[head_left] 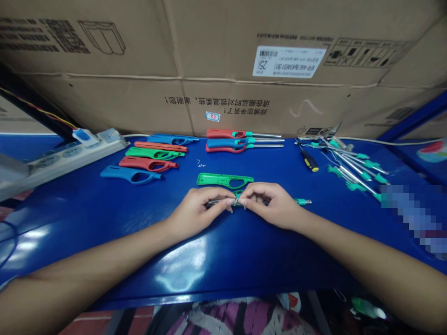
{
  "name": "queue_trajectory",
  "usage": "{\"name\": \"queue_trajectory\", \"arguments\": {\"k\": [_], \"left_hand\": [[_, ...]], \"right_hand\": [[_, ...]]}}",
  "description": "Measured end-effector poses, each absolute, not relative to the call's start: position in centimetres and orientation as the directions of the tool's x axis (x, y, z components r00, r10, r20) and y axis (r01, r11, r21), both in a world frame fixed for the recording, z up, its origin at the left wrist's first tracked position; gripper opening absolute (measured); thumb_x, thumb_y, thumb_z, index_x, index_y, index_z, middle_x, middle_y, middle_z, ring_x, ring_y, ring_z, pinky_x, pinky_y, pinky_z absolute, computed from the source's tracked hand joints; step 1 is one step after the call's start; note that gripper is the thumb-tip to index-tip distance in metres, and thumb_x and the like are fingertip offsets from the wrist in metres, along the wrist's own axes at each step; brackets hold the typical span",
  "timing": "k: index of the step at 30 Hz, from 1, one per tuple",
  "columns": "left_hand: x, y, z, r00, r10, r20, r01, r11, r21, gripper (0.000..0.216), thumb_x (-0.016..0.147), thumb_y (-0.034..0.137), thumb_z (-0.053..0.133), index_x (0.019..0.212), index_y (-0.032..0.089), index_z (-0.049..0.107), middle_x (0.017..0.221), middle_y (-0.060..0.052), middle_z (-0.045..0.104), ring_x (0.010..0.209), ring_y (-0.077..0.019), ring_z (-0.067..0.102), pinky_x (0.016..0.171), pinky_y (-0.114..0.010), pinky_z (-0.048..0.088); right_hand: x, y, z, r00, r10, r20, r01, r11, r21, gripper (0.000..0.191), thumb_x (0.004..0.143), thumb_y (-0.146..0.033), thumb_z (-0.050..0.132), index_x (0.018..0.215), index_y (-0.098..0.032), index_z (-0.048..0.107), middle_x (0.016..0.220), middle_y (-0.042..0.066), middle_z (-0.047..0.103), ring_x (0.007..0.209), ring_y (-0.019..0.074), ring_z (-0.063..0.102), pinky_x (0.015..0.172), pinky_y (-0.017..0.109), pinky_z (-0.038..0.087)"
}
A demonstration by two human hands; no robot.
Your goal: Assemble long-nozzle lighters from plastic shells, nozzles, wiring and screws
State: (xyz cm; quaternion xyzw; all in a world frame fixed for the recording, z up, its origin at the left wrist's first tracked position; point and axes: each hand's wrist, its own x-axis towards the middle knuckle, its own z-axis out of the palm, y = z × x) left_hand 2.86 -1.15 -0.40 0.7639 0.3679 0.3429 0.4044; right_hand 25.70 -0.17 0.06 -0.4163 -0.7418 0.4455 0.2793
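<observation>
My left hand (199,209) and my right hand (268,202) meet above the blue table, thumbs and fingers pinched fingertip to fingertip. Between them is a lighter inner assembly (303,202), a slim piece with teal and silvery metal parts. One end sticks out past my right hand, and a dark, thin stretch shows under my left fingers. My fingers cover most of its middle, including the small part they pinch. Just beyond the hands lies a green lighter handle shell (213,179), hollow side up.
Several coloured lighter handles (150,164) lie at the left beside a white power strip (70,156). Finished-looking lighters (226,142) lie at the back. A screwdriver (309,160) and a pile of metal-and-teal lighter parts (359,167) are on the right. A cardboard box (139,102) stands behind.
</observation>
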Motion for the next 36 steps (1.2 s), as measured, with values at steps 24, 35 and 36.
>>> {"name": "queue_trajectory", "arguments": {"k": [24, 35, 36], "left_hand": [[2.95, -1.02, -0.5, 0.504, 0.8, 0.326, 0.371, -0.541, 0.755, 0.017, 0.089, 0.027, 0.072, 0.103, 0.019, 0.077, 0.083, -0.003, 0.076, 0.077, -0.0152, 0.068, 0.075, -0.027, 0.052], [2.71, -1.06, -0.55, 0.492, 0.842, 0.223, 0.411, -0.45, 0.792, 0.018, 0.097, 0.031, 0.059, 0.1, 0.018, 0.071, 0.087, -0.003, 0.072, 0.077, -0.0137, 0.067, 0.07, -0.023, 0.051], [2.69, -1.07, -0.57, 0.49, 0.843, 0.223, 0.411, -0.449, 0.794, 0.018, 0.097, 0.031, 0.059, 0.1, 0.018, 0.071, 0.086, -0.003, 0.072, 0.077, -0.0135, 0.067, 0.07, -0.023, 0.051]], "right_hand": [[25.94, 0.46, 0.04, -0.45, 0.891, 0.068, 0.204, 0.176, -0.963, 0.023, 0.09, -0.04, 0.065, 0.086, -0.018, 0.063, 0.074, 0.0, 0.058, 0.064, 0.0112, 0.05, 0.06, 0.025, 0.043], [26.18, 0.47, -0.15, -0.465, 0.884, 0.05, 0.205, 0.162, -0.965, 0.026, 0.088, -0.043, 0.066, 0.096, -0.019, 0.066, 0.08, 0.002, 0.061, 0.07, 0.0136, 0.052, 0.063, 0.028, 0.044], [26.19, 0.48, -0.16, -0.469, 0.882, 0.048, 0.202, 0.16, -0.966, 0.026, 0.088, -0.042, 0.066, 0.096, -0.018, 0.066, 0.08, 0.002, 0.061, 0.07, 0.0135, 0.052, 0.063, 0.028, 0.044]]}}
